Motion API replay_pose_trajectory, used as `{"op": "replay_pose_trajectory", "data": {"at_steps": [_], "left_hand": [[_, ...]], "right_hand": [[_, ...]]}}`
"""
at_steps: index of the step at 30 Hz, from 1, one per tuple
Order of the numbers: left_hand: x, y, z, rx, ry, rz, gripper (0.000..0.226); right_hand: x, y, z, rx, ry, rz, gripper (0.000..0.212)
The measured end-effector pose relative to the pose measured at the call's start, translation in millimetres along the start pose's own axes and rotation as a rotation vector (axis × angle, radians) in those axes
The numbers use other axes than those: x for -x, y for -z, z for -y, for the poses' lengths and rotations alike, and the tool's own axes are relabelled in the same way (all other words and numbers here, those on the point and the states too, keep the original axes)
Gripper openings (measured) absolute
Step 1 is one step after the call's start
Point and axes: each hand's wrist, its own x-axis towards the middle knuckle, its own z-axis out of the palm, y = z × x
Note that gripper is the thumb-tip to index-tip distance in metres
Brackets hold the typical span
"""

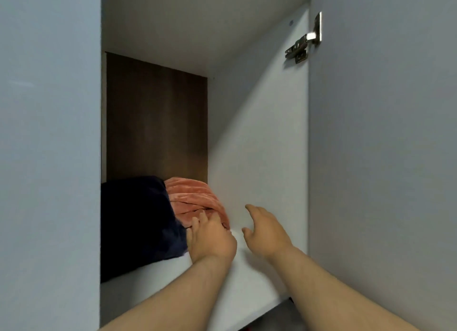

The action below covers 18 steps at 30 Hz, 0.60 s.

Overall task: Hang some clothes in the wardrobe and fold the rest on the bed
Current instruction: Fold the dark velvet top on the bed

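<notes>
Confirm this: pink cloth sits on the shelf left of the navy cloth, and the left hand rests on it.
Wrong on the side. In the head view the pink cloth lies right of the navy cloth, against the wardrobe's right wall. The rest holds: both sit on the shelf and the left hand rests on the pink cloth.

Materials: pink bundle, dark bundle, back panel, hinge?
Pink bundle: plush fabric, ribbed fuzzy pile, probably fleece. Dark bundle: navy cloth, matte; weave unreadable. Back panel: dark wood-look board, faint grain, likely laminate. Hinge: shiny metal, probably steel.
</notes>
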Motion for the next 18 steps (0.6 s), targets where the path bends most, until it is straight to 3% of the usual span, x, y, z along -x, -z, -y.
{"op": "replay_pose_trajectory", "data": {"at_steps": [2,5,8,18], "left_hand": [[19,2,-12,0.15,-0.017,0.082,0.036],[51,11,-8,0.099,-0.183,0.075,0.051],[75,28,8,-0.031,-0.308,0.007,0.06],[139,44,45,-0.192,-0.389,0.156,0.065]], "right_hand": [[16,6,0,-0.138,-0.053,-0.017,0.061],[48,8,1,-0.297,-0.095,-0.101,0.057],[84,5,2,-0.288,-0.065,-0.196,0.055],[156,-18,9,-0.233,-0.002,-0.291,0.05]]}}
